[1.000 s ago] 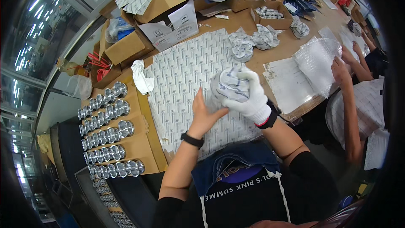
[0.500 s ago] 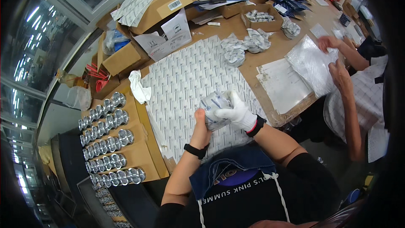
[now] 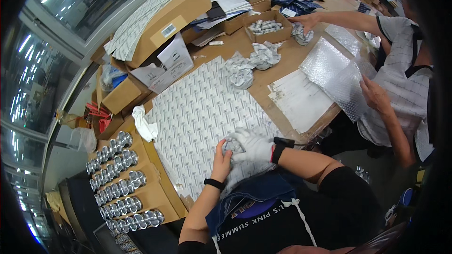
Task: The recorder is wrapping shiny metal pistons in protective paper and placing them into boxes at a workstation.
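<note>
My bare left hand point(image 3: 220, 161) and my white-gloved right hand point(image 3: 254, 146) close together around a paper-wrapped bundle point(image 3: 232, 147), which they mostly cover. Its crumpled printed paper shows between the fingers; what lies inside is hidden. Beneath my hands spreads a stack of white printed wrapping paper point(image 3: 188, 108). Two more crumpled paper bundles, a nearer one point(image 3: 239, 71) and a farther one point(image 3: 265, 55), rest at the stack's far right corner.
Rows of shiny round metal parts point(image 3: 123, 186) stand on cardboard at left. A white cloth point(image 3: 144, 123) lies beside the paper. Behind are cartons point(image 3: 127, 95) and a box of small wrapped pieces point(image 3: 268, 30). At right, a co-worker holds bubble wrap point(image 3: 351, 91) and touches another bundle point(image 3: 302, 34).
My hands have drawn the bundle nearer me, and the right glove now covers its top. The co-worker's far hand has reached from the bubble wrap to a wrapped bundle. The view has shifted.
</note>
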Demonstrator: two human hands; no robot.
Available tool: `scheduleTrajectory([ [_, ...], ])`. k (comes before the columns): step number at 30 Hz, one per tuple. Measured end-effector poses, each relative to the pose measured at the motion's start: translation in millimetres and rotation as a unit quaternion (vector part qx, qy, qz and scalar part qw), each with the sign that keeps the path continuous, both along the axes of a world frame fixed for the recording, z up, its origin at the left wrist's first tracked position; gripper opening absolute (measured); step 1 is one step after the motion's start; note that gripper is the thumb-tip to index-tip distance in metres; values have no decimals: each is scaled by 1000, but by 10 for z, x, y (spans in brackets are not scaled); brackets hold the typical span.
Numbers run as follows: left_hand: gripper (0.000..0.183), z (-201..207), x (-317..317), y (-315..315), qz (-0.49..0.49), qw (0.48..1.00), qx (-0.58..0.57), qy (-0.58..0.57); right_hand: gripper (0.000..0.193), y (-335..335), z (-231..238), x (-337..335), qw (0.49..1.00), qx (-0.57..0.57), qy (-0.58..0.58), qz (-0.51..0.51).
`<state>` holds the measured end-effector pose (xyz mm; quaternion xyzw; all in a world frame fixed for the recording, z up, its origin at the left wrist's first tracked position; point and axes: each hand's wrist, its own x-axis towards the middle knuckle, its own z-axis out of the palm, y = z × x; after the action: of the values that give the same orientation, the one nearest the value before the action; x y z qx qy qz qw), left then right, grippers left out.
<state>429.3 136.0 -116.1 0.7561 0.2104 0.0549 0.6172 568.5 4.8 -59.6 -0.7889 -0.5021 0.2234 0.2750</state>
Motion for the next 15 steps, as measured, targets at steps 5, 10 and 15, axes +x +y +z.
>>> scheduleTrajectory([
  [5,46,-89,48,-108,98,991,77,42,50,172,-293,-145,997,48,-48,-41],
  [10,52,28,77,-86,93,994,11,56,41,101,-259,46,996,89,-13,-24],
  [15,66,619,301,96,30,986,159,35,23,-495,39,815,980,93,167,-50],
])
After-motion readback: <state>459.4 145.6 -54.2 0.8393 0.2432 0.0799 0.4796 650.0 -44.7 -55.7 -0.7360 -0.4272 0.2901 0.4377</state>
